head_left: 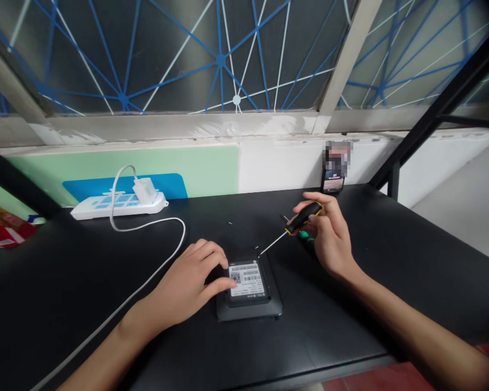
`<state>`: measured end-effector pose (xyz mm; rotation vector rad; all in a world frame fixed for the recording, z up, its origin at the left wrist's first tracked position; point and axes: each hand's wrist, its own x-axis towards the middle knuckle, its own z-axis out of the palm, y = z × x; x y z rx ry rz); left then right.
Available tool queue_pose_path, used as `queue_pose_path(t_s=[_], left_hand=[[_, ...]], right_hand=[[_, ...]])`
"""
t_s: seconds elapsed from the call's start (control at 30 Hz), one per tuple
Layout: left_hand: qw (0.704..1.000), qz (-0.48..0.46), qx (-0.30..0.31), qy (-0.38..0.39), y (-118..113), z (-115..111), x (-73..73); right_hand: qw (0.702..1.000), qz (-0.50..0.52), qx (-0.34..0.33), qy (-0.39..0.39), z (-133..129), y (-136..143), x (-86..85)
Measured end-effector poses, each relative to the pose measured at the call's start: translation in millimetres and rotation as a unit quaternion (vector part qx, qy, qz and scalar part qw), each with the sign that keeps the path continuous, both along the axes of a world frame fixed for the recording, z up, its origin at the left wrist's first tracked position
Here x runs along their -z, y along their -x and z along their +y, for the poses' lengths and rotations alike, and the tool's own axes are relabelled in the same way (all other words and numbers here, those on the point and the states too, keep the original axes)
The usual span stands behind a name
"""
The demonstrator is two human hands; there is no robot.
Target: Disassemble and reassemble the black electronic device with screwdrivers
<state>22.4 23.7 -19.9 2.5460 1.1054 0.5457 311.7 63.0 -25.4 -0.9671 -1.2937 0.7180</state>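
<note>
A flat black device [248,310] with a white printed label [246,278] lies face-down or label-up on the desk in front of me. My left hand [206,269] grips its left side, with the thumb over the label's edge and the fingers at the upper left corner. Between the fingers of my right hand [328,231] is a black and yellow screwdriver [303,217], tilted down to the left. Its tip meets the device's upper right corner, where a screw may sit; that spot is too small to make out. Under my right hand lies a green-and-black handled tool [307,237], partly hidden.
Tiny light bits, perhaps screws, lie near the device and farther back on the black desk [321,326]. A white power strip [101,206] with a charger [145,190] stands back left, its cable [146,282] running forward. A phone [333,168] leans on the wall. A red packet [8,228] is far left.
</note>
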Motion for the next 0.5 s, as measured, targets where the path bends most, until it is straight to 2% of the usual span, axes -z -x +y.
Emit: queue_pose_path(t_s=[0.23, 0.5], left_hand=[[1.0, -0.006, -0.001, 0.005, 0, 1, 1.3], [1.0, -0.014, 0.0, 0.007, 1, -1, 1.2]], right_hand=[[0.999, -0.004, -0.02, -0.031, -5, 1, -0.2], [0.994, -0.064, -0.03, -0.085, -13, 3, 1.3]])
